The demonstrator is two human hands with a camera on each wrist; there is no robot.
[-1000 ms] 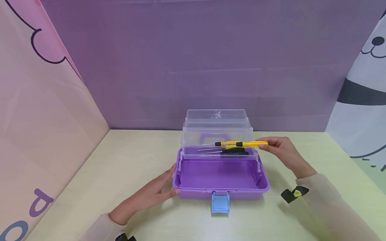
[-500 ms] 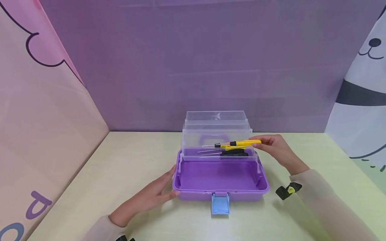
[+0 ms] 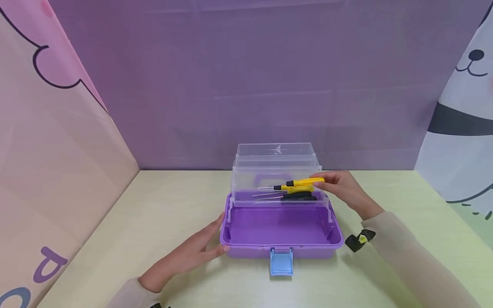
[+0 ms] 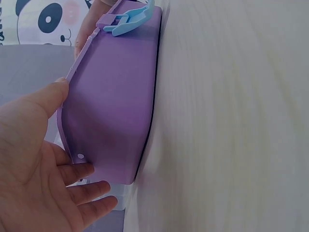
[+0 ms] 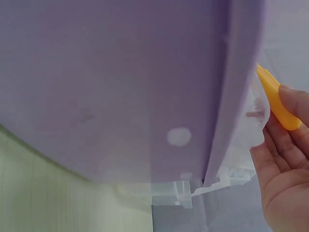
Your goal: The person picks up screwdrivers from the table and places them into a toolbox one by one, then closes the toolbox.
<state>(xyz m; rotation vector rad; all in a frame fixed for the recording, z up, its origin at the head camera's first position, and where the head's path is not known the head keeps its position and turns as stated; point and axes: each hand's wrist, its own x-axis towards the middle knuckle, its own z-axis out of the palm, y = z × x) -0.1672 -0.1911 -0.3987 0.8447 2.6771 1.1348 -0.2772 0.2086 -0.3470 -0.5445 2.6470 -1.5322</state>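
Observation:
A purple toolbox (image 3: 254, 251) with a light blue latch (image 3: 281, 262) stands on the table, its lid up. Clear trays (image 3: 275, 149) rise above its back part. My left hand (image 3: 194, 248) touches the box's left end, thumb at the front rim and fingers spread along the side. Over the clear tray, my right hand (image 3: 340, 188) pinches the handle end of a yellow-and-black screwdriver (image 3: 304, 182), its shaft pointing left. Beneath it in the tray lie other yellow-handled screwdrivers (image 3: 302, 189) and black-handled screwdrivers (image 3: 299, 196). In the right wrist view only the yellow handle (image 5: 277, 101) shows.
The pale wooden table (image 3: 165, 201) extends on both sides of the box. A purple backdrop (image 3: 246, 85) hangs behind it, with printed panels at left and right. The box's main compartment (image 3: 279, 224) lies open in front of the trays.
My right hand has moved left with the yellow screwdriver, bringing it farther over the clear tray. The left hand has kept its place on the box.

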